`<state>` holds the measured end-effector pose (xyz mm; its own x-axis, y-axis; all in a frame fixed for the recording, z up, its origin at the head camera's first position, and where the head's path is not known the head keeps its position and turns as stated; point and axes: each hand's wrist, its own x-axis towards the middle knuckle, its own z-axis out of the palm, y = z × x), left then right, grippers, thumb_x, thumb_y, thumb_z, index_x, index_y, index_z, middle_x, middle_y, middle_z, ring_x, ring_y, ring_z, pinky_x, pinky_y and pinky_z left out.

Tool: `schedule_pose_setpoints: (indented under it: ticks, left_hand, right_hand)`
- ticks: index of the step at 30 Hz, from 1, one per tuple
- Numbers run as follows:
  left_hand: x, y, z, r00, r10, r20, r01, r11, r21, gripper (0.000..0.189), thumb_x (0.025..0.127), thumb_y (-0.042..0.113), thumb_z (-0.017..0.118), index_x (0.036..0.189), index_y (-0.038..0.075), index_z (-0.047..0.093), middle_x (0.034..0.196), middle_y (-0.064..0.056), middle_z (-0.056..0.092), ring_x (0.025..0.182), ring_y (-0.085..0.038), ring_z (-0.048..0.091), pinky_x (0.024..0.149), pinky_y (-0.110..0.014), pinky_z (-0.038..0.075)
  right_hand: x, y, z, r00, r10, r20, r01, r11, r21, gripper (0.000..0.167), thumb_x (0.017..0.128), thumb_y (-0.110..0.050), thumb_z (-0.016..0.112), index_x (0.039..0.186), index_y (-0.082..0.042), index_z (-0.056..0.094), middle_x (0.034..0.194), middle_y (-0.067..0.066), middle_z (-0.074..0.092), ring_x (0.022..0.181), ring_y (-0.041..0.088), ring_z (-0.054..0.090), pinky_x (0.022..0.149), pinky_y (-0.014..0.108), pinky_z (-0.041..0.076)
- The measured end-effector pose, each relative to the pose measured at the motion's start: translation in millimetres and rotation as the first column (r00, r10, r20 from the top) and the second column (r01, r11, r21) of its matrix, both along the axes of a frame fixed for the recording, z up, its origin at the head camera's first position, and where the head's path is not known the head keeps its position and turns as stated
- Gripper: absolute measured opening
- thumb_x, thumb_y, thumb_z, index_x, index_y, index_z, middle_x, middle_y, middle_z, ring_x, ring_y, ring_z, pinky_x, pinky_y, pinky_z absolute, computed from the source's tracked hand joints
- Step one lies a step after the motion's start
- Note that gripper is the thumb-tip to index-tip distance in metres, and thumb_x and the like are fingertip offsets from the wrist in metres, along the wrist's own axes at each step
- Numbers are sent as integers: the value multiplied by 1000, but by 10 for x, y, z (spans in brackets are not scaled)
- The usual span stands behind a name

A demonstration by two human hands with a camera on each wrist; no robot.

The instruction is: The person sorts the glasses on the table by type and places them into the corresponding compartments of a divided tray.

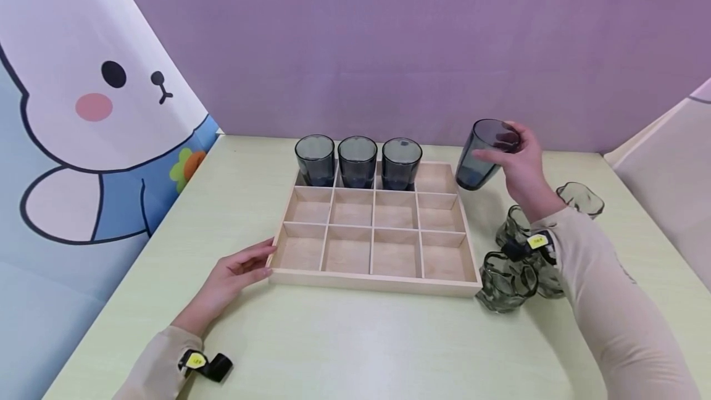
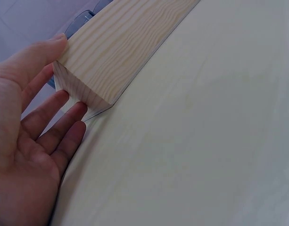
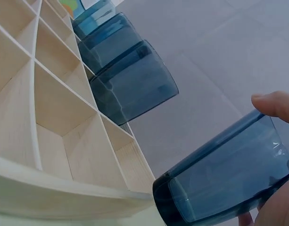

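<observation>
The right hand (image 1: 524,166) grips a tall, tapered, blue-grey glass tumbler (image 1: 474,173), tilted just beside the back right compartment of a pale wooden twelve-compartment tray (image 1: 366,281). The left hand (image 1: 233,276), fingers slightly apart, touches the tray's front left corner, and three matching tumblers (image 1: 358,165) stand in the back row.

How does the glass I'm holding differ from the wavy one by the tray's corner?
The held glass is taller, smooth, bluish; the wavy glass is squat, rippled, greenish. The held glass tilts in your right hand; the wavy glass rests on the table. Both are transparent.
</observation>
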<state>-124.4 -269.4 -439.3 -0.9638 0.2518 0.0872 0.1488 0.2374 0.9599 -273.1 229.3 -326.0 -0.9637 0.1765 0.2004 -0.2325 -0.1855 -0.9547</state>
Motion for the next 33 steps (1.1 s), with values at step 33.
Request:
schedule_pose_setpoints:
  ticks: [33]
  left_hand:
    - [5, 1, 1, 1000, 8, -4, -8, 1000, -2, 42, 93, 3, 68, 133, -7, 58, 145, 3, 52, 117, 3, 55, 92, -17, 48]
  right_hand:
    - [-59, -333, 3, 995, 104, -9, -103, 990, 98, 64, 71, 26, 71, 121, -8, 53, 109, 5, 50, 99, 17, 49, 75, 17, 51]
